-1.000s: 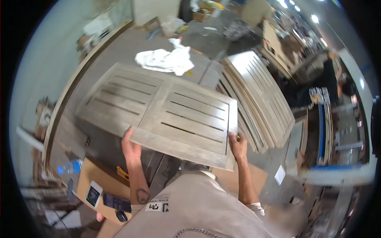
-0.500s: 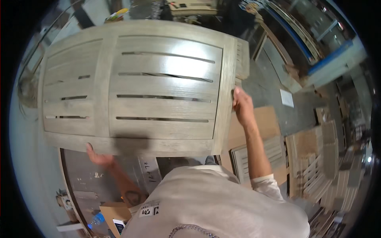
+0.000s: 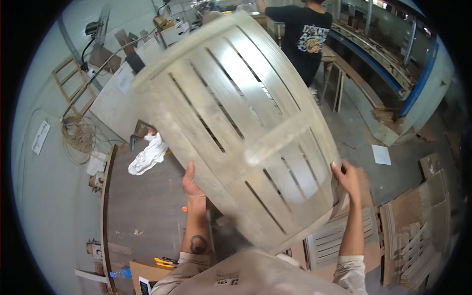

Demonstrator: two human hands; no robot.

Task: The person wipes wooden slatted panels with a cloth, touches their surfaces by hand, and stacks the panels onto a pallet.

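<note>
A large pale greyish wooden slatted panel (image 3: 280,140) is held up in front of me, tilted, its long sides slanting from upper left to lower right. My left hand (image 3: 192,182) grips its left edge, with the thumb along the rim and the fingers hidden behind the wood. On the opposite edge, lower right, my right hand (image 3: 347,178) is closed around the rim. A wide crosspiece divides the slotted field in two. Motion blurs part of the panel's surface.
A dark-topped workbench (image 3: 147,206) at left carries a white cloth (image 3: 149,155), a yellow cutter (image 3: 164,262) and a bottle (image 3: 120,273). Slatted panels (image 3: 339,238) lie lower right, beside stacked wooden parts (image 3: 415,236). A person in a black shirt (image 3: 300,44) stands beyond the panel.
The panel has turned from lying crosswise to a steep slant, its far end rising toward upper left. My left hand has moved right and up; my right hand has shifted right and down.
</note>
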